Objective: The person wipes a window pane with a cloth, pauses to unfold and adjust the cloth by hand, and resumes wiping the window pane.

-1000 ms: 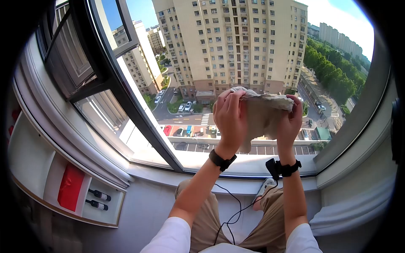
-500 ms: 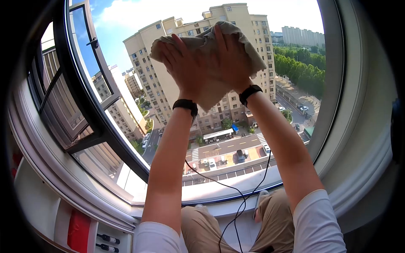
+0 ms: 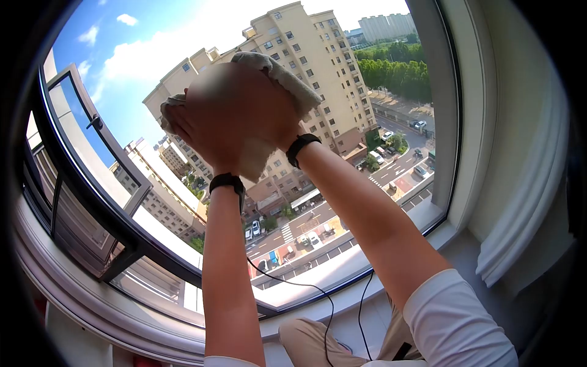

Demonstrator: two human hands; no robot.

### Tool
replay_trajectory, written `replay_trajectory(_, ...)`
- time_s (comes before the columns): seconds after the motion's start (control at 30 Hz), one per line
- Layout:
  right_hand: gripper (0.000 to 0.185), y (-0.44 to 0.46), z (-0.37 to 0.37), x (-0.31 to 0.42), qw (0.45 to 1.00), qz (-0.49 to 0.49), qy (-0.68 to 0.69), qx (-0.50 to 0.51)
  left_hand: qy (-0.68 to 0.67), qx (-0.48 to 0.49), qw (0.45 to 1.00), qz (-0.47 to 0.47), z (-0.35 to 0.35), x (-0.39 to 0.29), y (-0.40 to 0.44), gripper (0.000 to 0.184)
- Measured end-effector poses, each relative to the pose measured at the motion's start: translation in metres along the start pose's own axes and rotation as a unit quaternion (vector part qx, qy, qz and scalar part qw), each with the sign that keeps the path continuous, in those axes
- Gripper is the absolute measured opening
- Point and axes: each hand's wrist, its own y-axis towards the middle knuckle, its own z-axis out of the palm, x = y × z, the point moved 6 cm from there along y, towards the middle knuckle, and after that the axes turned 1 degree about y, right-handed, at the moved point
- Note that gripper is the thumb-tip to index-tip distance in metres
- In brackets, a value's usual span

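A greyish-green cloth [image 3: 299, 92] is held up at the window pane under both my hands. My left hand [image 3: 202, 131] lies on the cloth's left part, its fingers over the fabric. On the right part is my right hand [image 3: 280, 113], close beside the left and holding the cloth too. A blurred patch hides most of the fingers and the middle of the cloth. One corner of the fabric hangs below, between the wrists. Each wrist has a black band, and both arms are stretched forward and up.
An open casement sash [image 3: 98, 128] with a dark handle stands on the left. A white curtain [image 3: 513, 226] hangs at right. Thin black cables [image 3: 318, 289] dangle in front of my legs above the sill [image 3: 287, 324]. Outside are tall buildings and a street far below.
My hands and the cloth have moved left and slightly down across the pane, and come closer together. The view has turned, so more of the right-hand frame and curtain shows.
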Motion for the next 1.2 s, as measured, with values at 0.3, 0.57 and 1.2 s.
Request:
replay_trajectory(0.3, 0.075, 0.007, 0.015, -0.012, 0.996, -0.055, 0.055, 0.045, -0.03, -0.008, 0.992, 0.123, 0.001, -0.019, 0.026, 0.072)
replay_trajectory(0.57, 0.071, 0.056, -0.124, -0.168, 0.997, 0.037, 0.017, -0.066, -0.016, -0.064, 0.973, 0.222, 0.072, -0.209, 0.105, 0.066)
replay_trajectory(1.2, 0.074, -0.21, -0.256, -0.386, 0.924, 0.216, -0.274, 0.155, -0.089, 0.15, 0.9, 0.4, 0.113, -0.488, -0.115, 0.055)
